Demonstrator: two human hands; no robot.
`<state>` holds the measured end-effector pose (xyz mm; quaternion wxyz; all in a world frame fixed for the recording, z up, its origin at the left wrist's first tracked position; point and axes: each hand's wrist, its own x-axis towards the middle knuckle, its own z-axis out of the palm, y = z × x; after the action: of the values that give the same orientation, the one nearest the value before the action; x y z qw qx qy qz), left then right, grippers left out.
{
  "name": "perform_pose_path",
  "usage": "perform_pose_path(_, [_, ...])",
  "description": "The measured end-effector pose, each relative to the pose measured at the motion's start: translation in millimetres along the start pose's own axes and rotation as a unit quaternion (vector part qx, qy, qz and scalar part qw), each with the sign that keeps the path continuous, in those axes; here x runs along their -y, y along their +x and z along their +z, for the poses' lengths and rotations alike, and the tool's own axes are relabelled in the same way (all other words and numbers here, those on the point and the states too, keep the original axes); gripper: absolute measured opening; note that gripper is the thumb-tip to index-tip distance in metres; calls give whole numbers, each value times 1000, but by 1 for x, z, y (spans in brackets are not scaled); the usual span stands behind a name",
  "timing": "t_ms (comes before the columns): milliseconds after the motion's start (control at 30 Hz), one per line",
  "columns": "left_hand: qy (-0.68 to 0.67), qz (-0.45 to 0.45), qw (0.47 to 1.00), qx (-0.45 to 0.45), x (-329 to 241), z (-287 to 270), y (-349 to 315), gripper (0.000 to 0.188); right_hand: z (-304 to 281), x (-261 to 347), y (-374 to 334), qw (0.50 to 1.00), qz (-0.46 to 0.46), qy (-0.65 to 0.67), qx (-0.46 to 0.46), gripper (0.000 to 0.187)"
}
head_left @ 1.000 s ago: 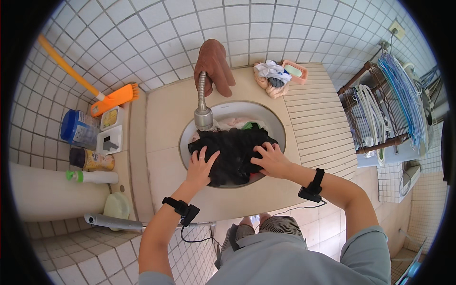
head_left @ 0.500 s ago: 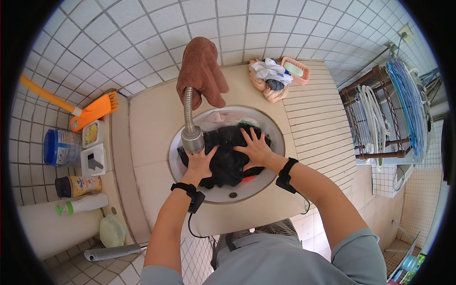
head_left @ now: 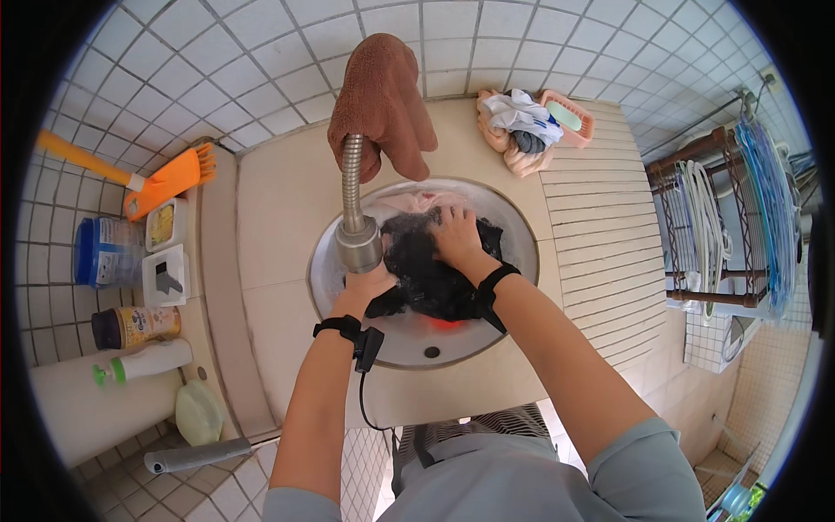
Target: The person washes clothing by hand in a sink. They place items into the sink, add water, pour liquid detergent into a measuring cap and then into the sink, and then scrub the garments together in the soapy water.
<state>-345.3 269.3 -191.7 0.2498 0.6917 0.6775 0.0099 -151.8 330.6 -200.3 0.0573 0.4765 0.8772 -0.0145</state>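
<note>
Grey short-sleeved shirt (head_left: 513,474) and striped shorts (head_left: 522,422): fabric garments of the person, cut off by the lower edge; the shirt hides part of the shorts.
Black wristbands: one (head_left: 348,331) on the left wrist, with a boxy module and a thin cable; the other (head_left: 493,291) on the right wrist, its module hard to make out.
Left hand (head_left: 376,280): over the near left part of the black cloth; the tap head covers most of its fingers, so whether they are spread or closed cannot be told.
Right hand (head_left: 457,237): laid on the far part of the black cloth, fingers apart, the tips faintly bent.
Black wet cloth (head_left: 430,291): crumpled and soft in the basin, under the hands; its garment type cannot be made out. A red patch (head_left: 445,324) shows at its near edge, mostly covered.
Oval white basin (head_left: 396,346): smooth and glossy, with a small round dark hole in its near wall.
Pale pink cloth (head_left: 413,202): at the far side of the basin, partly hidden by the black cloth and blurred by water.
Metal tap (head_left: 352,187): ribbed flexible neck, cylindrical head; its upper end is lost beneath a brown fleecy cloth (head_left: 383,100).
Pink slotted soap dish (head_left: 581,132): plastic, holding a pale green bar (head_left: 564,113), just beside a heap of white, grey and peach fabric (head_left: 520,130).
Tiled wall (head_left: 513,48): pale squares, lines bent toward the dark rim.
</note>
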Motion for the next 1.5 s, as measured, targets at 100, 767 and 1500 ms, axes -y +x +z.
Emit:
perform_pose_path(100, [-41,-18,997,-70,-14,1,-2,70,9,-14,6,998,42,39,11,53])
perform_pose_path(767, [-366,-28,924,-111,10,-30,-93,49,-48,-66,-117,906,112,407,28,47])
perform_pose_path(1500, [59,-35,998,-13,-36,23,-17,78,-21,-21,-43,992,-59,24,111,87])
